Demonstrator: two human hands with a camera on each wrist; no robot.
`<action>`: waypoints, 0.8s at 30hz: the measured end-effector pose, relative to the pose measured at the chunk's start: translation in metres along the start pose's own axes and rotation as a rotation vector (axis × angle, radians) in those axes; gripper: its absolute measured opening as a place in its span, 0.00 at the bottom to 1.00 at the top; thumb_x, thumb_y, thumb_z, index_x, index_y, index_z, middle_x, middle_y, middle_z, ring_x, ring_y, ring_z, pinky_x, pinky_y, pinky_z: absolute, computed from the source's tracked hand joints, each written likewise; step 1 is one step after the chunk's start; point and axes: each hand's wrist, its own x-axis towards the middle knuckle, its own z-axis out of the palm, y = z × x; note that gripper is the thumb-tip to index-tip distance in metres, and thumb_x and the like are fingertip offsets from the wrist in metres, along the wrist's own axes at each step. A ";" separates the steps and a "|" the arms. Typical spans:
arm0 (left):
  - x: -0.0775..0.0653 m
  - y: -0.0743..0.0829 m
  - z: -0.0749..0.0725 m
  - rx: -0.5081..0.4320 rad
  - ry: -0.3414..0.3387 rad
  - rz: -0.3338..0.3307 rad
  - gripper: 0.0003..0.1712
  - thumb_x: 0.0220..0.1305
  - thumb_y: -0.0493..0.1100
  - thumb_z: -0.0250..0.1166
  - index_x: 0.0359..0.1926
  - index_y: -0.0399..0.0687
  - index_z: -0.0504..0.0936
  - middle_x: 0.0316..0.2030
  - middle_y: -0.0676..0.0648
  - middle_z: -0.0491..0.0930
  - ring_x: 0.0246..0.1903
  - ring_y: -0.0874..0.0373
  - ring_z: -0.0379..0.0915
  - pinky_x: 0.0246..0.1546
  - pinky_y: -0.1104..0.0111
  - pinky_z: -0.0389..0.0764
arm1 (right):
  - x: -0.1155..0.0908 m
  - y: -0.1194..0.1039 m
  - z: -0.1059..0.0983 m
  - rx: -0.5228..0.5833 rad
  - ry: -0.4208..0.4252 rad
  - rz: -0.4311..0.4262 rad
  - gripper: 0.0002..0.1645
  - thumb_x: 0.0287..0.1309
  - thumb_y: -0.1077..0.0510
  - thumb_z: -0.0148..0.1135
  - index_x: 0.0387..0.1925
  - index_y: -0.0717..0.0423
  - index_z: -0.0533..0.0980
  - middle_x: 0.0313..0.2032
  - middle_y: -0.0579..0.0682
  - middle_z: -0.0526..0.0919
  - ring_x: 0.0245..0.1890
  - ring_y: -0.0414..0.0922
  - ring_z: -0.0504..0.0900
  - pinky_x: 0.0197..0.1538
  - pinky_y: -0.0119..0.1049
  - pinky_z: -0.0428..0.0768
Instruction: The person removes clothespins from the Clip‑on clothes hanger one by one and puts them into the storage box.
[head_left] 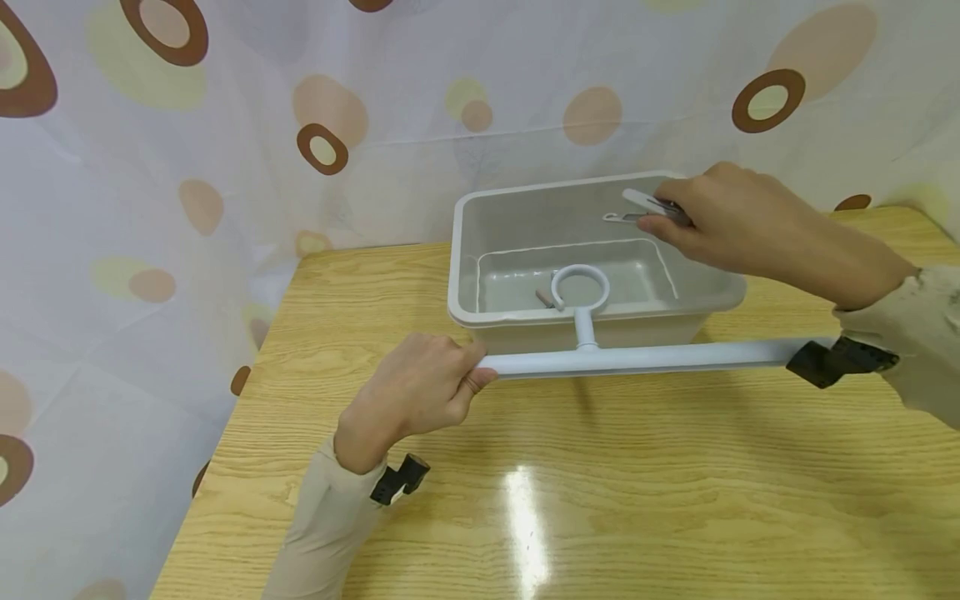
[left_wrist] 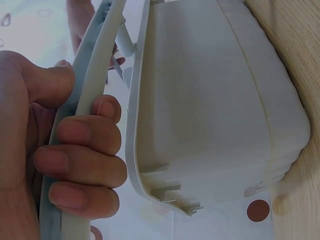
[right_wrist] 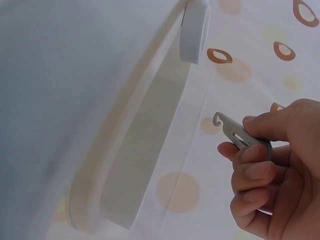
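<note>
My left hand [head_left: 420, 392] grips the left end of a long white hanger bar [head_left: 660, 358], fingers curled round it in the left wrist view. From the bar's middle rises a short stem with a nearly closed ring hook [head_left: 606, 292], which overlaps the basin's front rim in the head view. Over the basin's right side, my right hand [head_left: 735, 217] pinches a small grey-white clip [right_wrist: 240, 135] between thumb and fingers. The clip has a curled hook at one tip and a slot along its body. Fingers hide its other end.
Behind the bar a grey plastic basin [head_left: 465, 250] stands on the wooden table [head_left: 360, 292]. Inside it lies a small brownish piece [head_left: 543, 297], partly hidden by the ring. A patterned curtain [head_left: 420, 183] hangs at the back and left. Black wrist cameras [head_left: 840, 360] sit on both sleeves.
</note>
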 end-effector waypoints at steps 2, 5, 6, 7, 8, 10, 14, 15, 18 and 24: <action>0.000 0.000 0.000 0.002 0.005 0.002 0.21 0.69 0.47 0.57 0.20 0.49 0.63 0.12 0.57 0.54 0.12 0.65 0.51 0.13 0.73 0.57 | 0.001 0.000 0.000 0.001 -0.002 0.002 0.16 0.68 0.52 0.56 0.26 0.57 0.70 0.15 0.48 0.68 0.14 0.42 0.65 0.18 0.36 0.63; 0.000 0.000 0.001 0.005 0.011 0.005 0.21 0.69 0.47 0.57 0.20 0.49 0.63 0.12 0.57 0.53 0.12 0.65 0.51 0.13 0.73 0.56 | 0.003 0.000 0.000 0.008 -0.010 0.012 0.17 0.68 0.51 0.56 0.26 0.57 0.70 0.15 0.47 0.68 0.14 0.42 0.65 0.17 0.36 0.63; 0.000 0.000 0.001 0.006 0.013 0.006 0.21 0.69 0.47 0.57 0.20 0.49 0.63 0.12 0.57 0.53 0.12 0.65 0.50 0.13 0.73 0.56 | 0.004 0.000 -0.001 0.010 -0.011 0.014 0.17 0.68 0.51 0.56 0.26 0.57 0.70 0.15 0.47 0.68 0.14 0.42 0.65 0.17 0.36 0.63; 0.000 0.000 0.001 0.007 0.015 0.007 0.21 0.69 0.48 0.57 0.20 0.49 0.63 0.12 0.57 0.53 0.12 0.65 0.50 0.13 0.73 0.56 | 0.004 0.000 -0.001 0.010 -0.006 0.011 0.17 0.68 0.52 0.56 0.26 0.57 0.70 0.15 0.47 0.67 0.14 0.42 0.65 0.17 0.35 0.63; 0.000 0.000 0.001 0.008 0.015 0.009 0.21 0.69 0.48 0.57 0.20 0.49 0.63 0.12 0.57 0.53 0.12 0.65 0.50 0.13 0.73 0.56 | 0.005 0.000 -0.001 0.010 -0.004 0.010 0.17 0.68 0.52 0.56 0.25 0.57 0.69 0.15 0.47 0.67 0.14 0.42 0.65 0.17 0.35 0.62; 0.000 -0.001 0.001 0.010 0.015 0.010 0.21 0.69 0.48 0.57 0.20 0.49 0.63 0.12 0.57 0.53 0.12 0.65 0.50 0.13 0.73 0.55 | 0.008 0.000 -0.001 0.010 0.009 0.001 0.17 0.68 0.52 0.56 0.25 0.58 0.69 0.15 0.48 0.67 0.14 0.42 0.65 0.17 0.35 0.62; 0.000 0.000 0.000 0.015 0.014 0.013 0.21 0.70 0.48 0.57 0.20 0.49 0.63 0.12 0.57 0.53 0.12 0.65 0.49 0.13 0.73 0.55 | 0.013 -0.001 -0.003 0.000 0.026 -0.019 0.18 0.68 0.52 0.56 0.25 0.58 0.69 0.15 0.48 0.66 0.14 0.42 0.65 0.18 0.35 0.62; 0.000 0.000 -0.001 0.015 0.014 0.012 0.21 0.70 0.48 0.57 0.20 0.49 0.63 0.13 0.57 0.53 0.12 0.65 0.49 0.13 0.73 0.55 | 0.014 -0.001 -0.004 -0.003 0.024 -0.021 0.18 0.68 0.52 0.56 0.25 0.59 0.68 0.15 0.48 0.66 0.14 0.43 0.65 0.18 0.35 0.62; 0.000 0.000 0.000 0.016 0.010 0.008 0.21 0.69 0.48 0.57 0.20 0.49 0.63 0.13 0.57 0.53 0.12 0.65 0.50 0.13 0.73 0.55 | 0.017 -0.002 -0.004 -0.008 0.014 -0.022 0.18 0.69 0.52 0.55 0.25 0.58 0.68 0.15 0.49 0.66 0.15 0.43 0.65 0.18 0.35 0.62; 0.000 0.001 -0.001 0.008 -0.010 -0.003 0.20 0.69 0.48 0.57 0.20 0.49 0.64 0.12 0.57 0.54 0.12 0.66 0.50 0.13 0.74 0.55 | 0.022 -0.001 -0.004 -0.001 -0.004 -0.007 0.19 0.68 0.52 0.55 0.23 0.56 0.68 0.15 0.48 0.66 0.15 0.43 0.65 0.18 0.36 0.62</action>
